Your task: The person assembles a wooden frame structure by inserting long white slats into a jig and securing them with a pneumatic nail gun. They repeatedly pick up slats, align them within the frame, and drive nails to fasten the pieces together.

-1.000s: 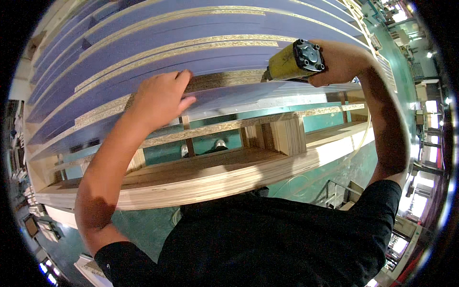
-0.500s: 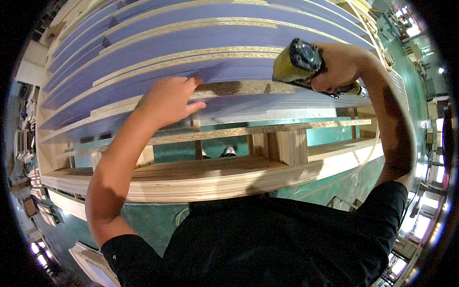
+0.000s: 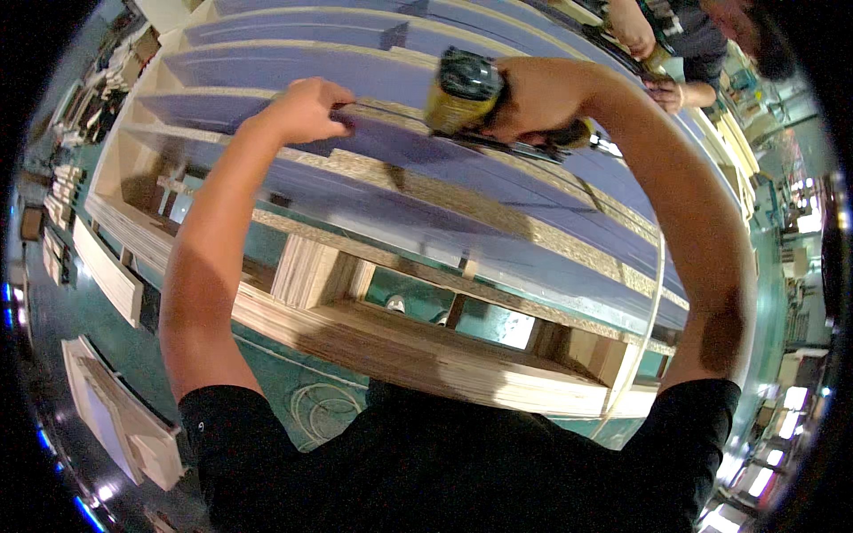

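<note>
My right hand [image 3: 544,99] is wrapped round a yellow and black air nail gun [image 3: 462,93], held over the far part of a wooden frame. A pale air hose [image 3: 653,306] hangs beside my right forearm. My left hand [image 3: 306,111] reaches over a particle board strip [image 3: 391,111], its thumb and fingers apart with nothing seen between them. Whether its fingertips touch the strip, I cannot tell. Purple-blue panels [image 3: 267,64] lie between the rows of raised strips.
Layered plywood [image 3: 426,355] forms the frame's near edge, with wooden blocks [image 3: 306,271] behind it. At the far right a co-worker's hands [image 3: 633,31] hold a dark tool. Coiled hose [image 3: 324,413] lies on the green floor at left, near a panel piece [image 3: 115,413].
My view has turned, so the frame now slants down to the right. Both hands are farther up over the panels, the nail gun nearer my left hand. A co-worker has come into view.
</note>
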A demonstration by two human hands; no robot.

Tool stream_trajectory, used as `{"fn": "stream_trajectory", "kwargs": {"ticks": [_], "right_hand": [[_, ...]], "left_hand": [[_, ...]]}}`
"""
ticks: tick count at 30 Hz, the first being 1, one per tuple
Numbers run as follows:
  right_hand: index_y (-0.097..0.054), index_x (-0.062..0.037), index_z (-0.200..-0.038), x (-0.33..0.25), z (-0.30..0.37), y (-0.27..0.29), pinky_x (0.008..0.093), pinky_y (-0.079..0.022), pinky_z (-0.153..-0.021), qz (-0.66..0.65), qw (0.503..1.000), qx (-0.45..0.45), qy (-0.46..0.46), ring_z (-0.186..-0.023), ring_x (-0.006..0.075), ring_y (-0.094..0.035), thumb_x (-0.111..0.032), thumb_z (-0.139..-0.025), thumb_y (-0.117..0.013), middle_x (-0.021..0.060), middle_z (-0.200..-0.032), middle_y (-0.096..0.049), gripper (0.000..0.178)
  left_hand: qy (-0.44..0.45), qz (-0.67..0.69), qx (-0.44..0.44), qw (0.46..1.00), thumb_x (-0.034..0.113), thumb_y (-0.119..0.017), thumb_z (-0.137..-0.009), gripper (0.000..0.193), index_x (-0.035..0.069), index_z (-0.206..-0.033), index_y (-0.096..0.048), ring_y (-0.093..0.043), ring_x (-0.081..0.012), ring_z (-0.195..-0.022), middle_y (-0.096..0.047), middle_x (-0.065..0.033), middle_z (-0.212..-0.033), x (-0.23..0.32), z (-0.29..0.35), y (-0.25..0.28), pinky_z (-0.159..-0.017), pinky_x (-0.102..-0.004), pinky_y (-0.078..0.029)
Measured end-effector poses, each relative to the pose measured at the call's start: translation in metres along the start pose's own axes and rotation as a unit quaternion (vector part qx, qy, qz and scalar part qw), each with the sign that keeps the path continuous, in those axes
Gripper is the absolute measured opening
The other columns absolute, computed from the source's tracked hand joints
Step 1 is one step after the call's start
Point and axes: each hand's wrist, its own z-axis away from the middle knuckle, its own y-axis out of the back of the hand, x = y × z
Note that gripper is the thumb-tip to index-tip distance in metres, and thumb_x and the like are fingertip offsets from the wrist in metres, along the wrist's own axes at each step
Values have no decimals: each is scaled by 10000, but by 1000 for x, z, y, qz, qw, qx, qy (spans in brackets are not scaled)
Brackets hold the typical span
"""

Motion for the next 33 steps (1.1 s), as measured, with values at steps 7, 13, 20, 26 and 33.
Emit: {"fn": "stream_trajectory", "kwargs": {"ticks": [7,13,20,26,33], "right_hand": [[-617,-5,-1082,-48,-70,6,315,-457,-463,-2,999,34,-32,-524,132,-571,-67,-802,-727,58,-696,-634,308],[-634,30,-1025,-32,-74,23,309,-458,-448,-75,996,27,-35,-515,134,-564,-61,-792,-720,64,-685,-628,265],[-642,34,-1029,-37,-80,20,308,-472,-458,-68,997,2,-29,-515,139,-576,-84,-797,-734,77,-712,-652,276],[-653,28,-1022,-42,-79,13,296,-474,-465,-72,997,36,-17,-535,134,-577,-85,-786,-729,64,-733,-649,273],[-643,-48,-1144,-16,-66,15,303,-485,-468,-112,993,-6,-32,-575,146,-581,-100,-740,-729,55,-774,-651,416]], "left_hand": [[1,18,61,998,469,-794,-790,767,204,-1429,-462,-666,-366,-1038,-710,-118,-1132,9,-1,-10,-875,-504,-512],[-66,47,70,994,447,-819,-759,639,200,-1313,-618,-639,-353,-1113,-697,-117,-1185,-5,-17,-18,-942,-550,-478],[-68,48,63,995,423,-814,-772,532,201,-1234,-675,-651,-346,-1076,-709,-91,-1148,-4,-16,-18,-927,-519,-494],[-70,38,86,993,458,-812,-767,526,192,-1204,-688,-662,-346,-1035,-713,-92,-1122,-8,-17,-23,-889,-487,-517],[-59,86,69,992,383,-803,-778,485,162,-1194,-686,-669,-341,-1023,-715,-116,-1087,-1,-23,-21,-873,-490,-522]]}}
